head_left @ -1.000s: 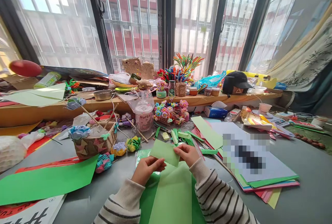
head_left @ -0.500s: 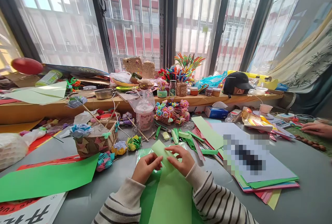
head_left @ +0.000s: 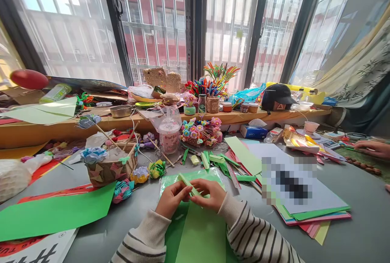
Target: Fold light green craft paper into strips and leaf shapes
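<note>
A narrow folded strip of light green paper (head_left: pixel 186 182) slants between my two hands. My left hand (head_left: pixel 171 199) pinches its left side between thumb and fingers. My right hand (head_left: pixel 211 196) is closed on the strip's lower right part, thumb below and fingers above. Under my hands lies a long light green sheet (head_left: pixel 201 234); whether the strip joins it is hidden. That sheet rests on a clear plastic packet with darker green paper (head_left: pixel 175 234). Several small green paper scraps (head_left: pixel 224 166) lie just beyond.
At left stand a basket of paper flowers (head_left: pixel 111 167) and a bright green sheet (head_left: pixel 57 210). A lidded cup (head_left: pixel 170 135) stands ahead. Stacked coloured paper (head_left: pixel 323 202) and a ruler (head_left: pixel 233 175) lie right. Another person's hand (head_left: pixel 371 150) shows at far right.
The light green paper's upper end, upright and flat before, is now folded into a narrow strip. My right hand has moved slightly down and its fingers have closed on the paper.
</note>
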